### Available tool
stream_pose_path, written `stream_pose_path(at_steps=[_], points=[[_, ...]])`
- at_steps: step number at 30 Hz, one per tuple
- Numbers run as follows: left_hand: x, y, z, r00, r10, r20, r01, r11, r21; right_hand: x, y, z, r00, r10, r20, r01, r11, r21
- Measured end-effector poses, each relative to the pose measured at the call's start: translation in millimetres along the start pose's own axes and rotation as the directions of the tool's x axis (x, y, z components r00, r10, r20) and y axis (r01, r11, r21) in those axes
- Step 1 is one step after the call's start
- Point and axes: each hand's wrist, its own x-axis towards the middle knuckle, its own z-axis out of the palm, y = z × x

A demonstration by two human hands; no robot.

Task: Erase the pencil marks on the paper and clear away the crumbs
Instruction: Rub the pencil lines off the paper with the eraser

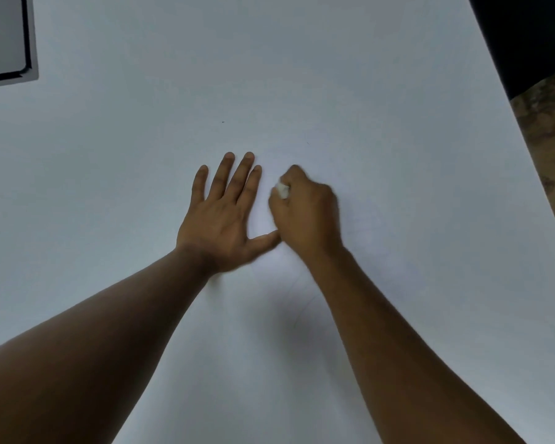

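2 hands on white paper; the right one grips an eraser.

The left hand lies flat, palm down, its fingers straight and spread, thumb reaching toward the right hand; the right hand is curled into a fist around a small white eraser, which peeks out on the fist's left side, just beside the left hand's fingers; the paper fills most of the view; faint pencil lines show between the forearms; 2 tiny dark specks lie beyond the fingertips; a dark-edged grey panel sits at the upper left corner.
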Motion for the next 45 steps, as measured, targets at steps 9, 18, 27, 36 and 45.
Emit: stream_pose_path(at_steps=[9,18,27,36,45], points=[[-1,4,-3,1.000,-0.020,-0.004,0.020,1.000,-0.016,18,32,-26,0.984,0.129,-0.124,-0.148,0.975,-0.163],[0,2,-2,1.000,-0.014,0.007,0.014,1.000,0.000,7,17,-13,0.998,0.053,-0.028,-0.052,0.998,0.024],[-1,2,-2,1.000,-0.022,0.009,0.022,1.000,0.002,10,12,-10,1.000,-0.011,0.024,0.016,0.982,-0.187],[-1,3,-3,1.000,-0.028,0.003,0.028,1.000,-0.008,20,50,-34,0.993,-0.001,-0.114,-0.009,0.996,-0.086],[-1,1,-1,1.000,-0.020,-0.007,0.020,1.000,-0.003,18,3,3,0.945,-0.290,0.148,0.310,0.941,-0.135]])
